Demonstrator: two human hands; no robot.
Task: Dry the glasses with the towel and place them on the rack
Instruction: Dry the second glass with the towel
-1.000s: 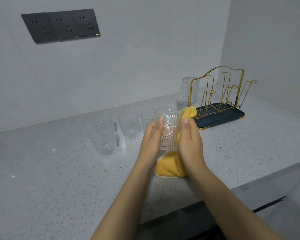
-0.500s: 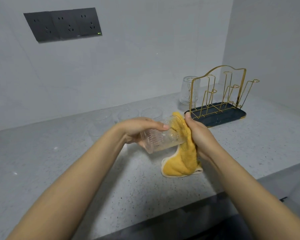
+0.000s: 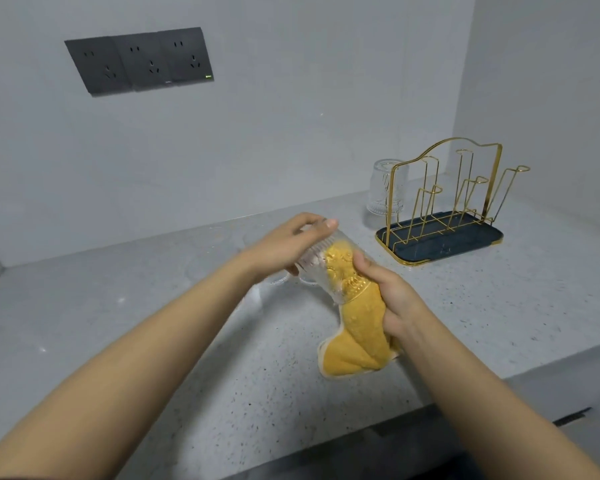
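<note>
Pretty plain kitchen corner: pale grey walls (image 3: 291,116) meeting at the upper right of the frame, a speckled grey stone worktop (image 3: 153,323) across the lower half, and a row of three dark socket plates (image 3: 139,62) on the wall upper left, with a tiny green light lit.

Left hand (image 3: 284,249) curled over tilted glass (image 3: 329,268), thumb on top. Right hand (image 3: 392,296) gripped yellow towel (image 3: 357,330), fingers pushing it into glass mouth. Both forearms bare, converging.
</note>
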